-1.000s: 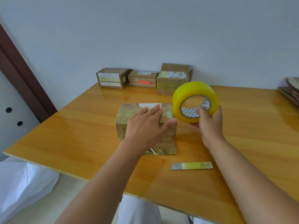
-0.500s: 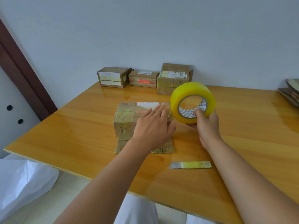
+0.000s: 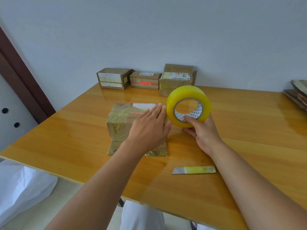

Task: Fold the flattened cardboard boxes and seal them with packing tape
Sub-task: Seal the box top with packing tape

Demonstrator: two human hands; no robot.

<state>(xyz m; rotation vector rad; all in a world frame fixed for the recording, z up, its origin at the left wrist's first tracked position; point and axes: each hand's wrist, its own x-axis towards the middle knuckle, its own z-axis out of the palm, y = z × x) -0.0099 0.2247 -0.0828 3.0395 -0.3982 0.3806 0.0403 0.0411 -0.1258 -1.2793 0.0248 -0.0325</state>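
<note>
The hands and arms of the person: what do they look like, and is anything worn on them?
Both forearms are bare, with no sleeves in view. The left hand and the right hand carry no gloves, rings, watch or bracelet. The fingers have short, unpainted nails.

A plain room in a home or small office, set up for packing parcels. A glossy wooden tabletop (image 3: pixel 249 130) stands against a bare pale wall (image 3: pixel 149 39), with a dark brown door frame (image 3: pixel 21 83) at the left. Three used cardboard boxes (image 3: pixel 144 79) with shipping labels line the wall, flattened cardboard (image 3: pixel 297 95) is stacked at the right edge, and a yellow tape roll (image 3: pixel 188 107) and a cutter blade (image 3: pixel 193 170) show over the wood. A white bag (image 3: pixel 21 185) lies on the floor.
</note>
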